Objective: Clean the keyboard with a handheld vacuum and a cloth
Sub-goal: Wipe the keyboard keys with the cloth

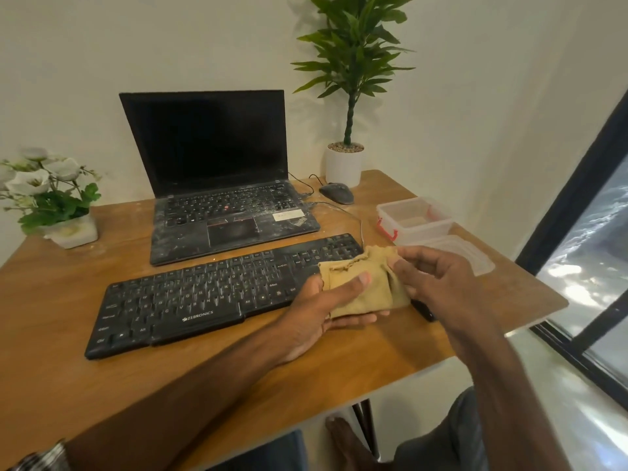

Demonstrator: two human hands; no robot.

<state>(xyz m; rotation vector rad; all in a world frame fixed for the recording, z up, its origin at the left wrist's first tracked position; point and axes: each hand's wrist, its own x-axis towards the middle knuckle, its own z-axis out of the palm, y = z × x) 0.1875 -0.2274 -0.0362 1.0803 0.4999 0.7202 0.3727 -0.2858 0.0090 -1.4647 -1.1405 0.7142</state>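
Observation:
A black keyboard lies across the middle of the wooden table, its keys dusty. Over its right end I hold a folded tan cloth. My left hand supports the cloth from below, thumb pressed on top. My right hand pinches the cloth's upper right edge. A small dark object peeks out under the cloth at the keyboard's right end; I cannot tell what it is. No handheld vacuum is clearly in view.
A dusty open laptop stands behind the keyboard, with a wired mouse to its right. A clear plastic box and its lid sit at the right. A potted plant and white flowers stand at the back corners.

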